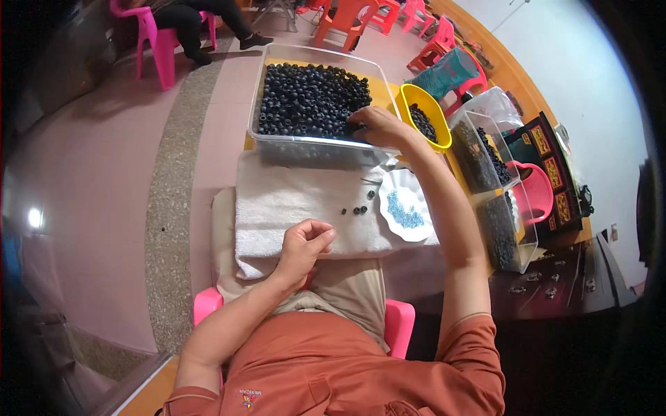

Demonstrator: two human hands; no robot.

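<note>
My right hand (380, 127) reaches over the near right corner of a clear plastic bin (326, 143), its curled fingers among many dark round beads (305, 97) with holes. Its fingertips are partly hidden, so what they grip cannot be made out. Above the near part of a white towel (270, 201), my left hand (305, 246) is closed, thumb against bent fingers; anything inside is too small to tell. Several loose dark beads (357, 211) lie on the towel beside a white scalloped dish (413, 234) of tiny pale blue beads (404, 209).
To the right of the bin stands a yellow basket (408, 93) of smaller dark pieces. Clear containers (524, 236) with dark contents sit further right, near a pink chair (534, 191). A person (191, 28) sits at the far left. Red stools (343, 24) stand behind.
</note>
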